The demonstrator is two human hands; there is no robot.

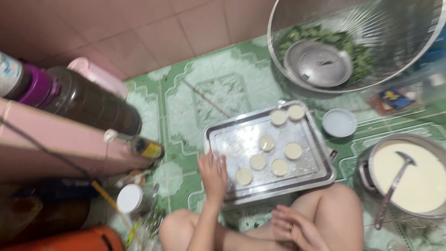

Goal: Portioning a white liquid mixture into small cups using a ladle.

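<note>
A metal tray (320, 172) lies on the green patterned floor in front of my knees. It carries several small cups filled with pale cream liquid (258, 161) and a clear empty cup (232, 148). My left hand (213, 174) rests on the tray's near left edge, fingers spread, close to the empty cup. My right hand (297, 227) lies on my right leg, fingers loosely apart, a ring on one finger, holding nothing.
A pot of cream liquid (418, 174) with a ladle (392, 188) stands at right. A small white bowl (339, 122) sits beside the tray. A big metal basin (357, 42) holds green leaves and a lid. Dark bottles (88, 102) and a pink board (60, 139) are at left.
</note>
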